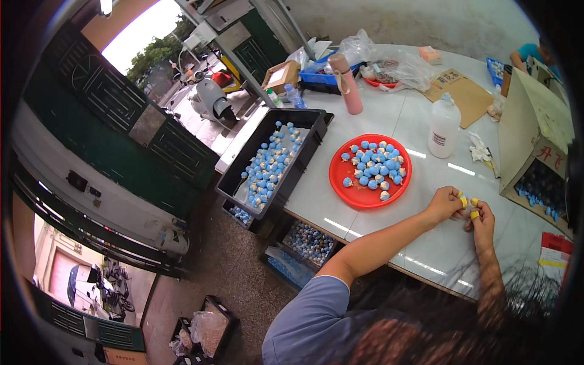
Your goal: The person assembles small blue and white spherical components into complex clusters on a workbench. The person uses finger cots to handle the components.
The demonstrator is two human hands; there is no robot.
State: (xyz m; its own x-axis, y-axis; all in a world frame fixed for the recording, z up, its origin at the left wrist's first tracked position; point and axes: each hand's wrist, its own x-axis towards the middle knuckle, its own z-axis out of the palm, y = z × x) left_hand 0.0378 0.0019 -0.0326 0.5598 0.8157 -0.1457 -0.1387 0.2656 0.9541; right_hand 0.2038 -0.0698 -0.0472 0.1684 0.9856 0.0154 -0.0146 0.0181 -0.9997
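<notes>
Over the white table (420, 246), my left hand (445, 204) and my right hand (483, 225) are close together, fingertips almost meeting. Yellow coverings wrap some fingertips on both. Each hand's fingers are pinched; anything between them is too small or hidden to make out. To the left of my hands lies a round red tray (361, 198) holding many small blue-and-cream ball-shaped pieces (378, 168). A white plastic bottle (443, 129) stands beyond my hands. To their right is an open-fronted box (527, 131) with blue pieces inside.
A black crate (309, 157) of similar pieces sits at the table's left edge, with more bins (305, 242) below. Farther back are a pink flask (347, 91), a blue basket (321, 78), plastic bags and flat cardboard (468, 97). Another person (530, 53) sits at the far right.
</notes>
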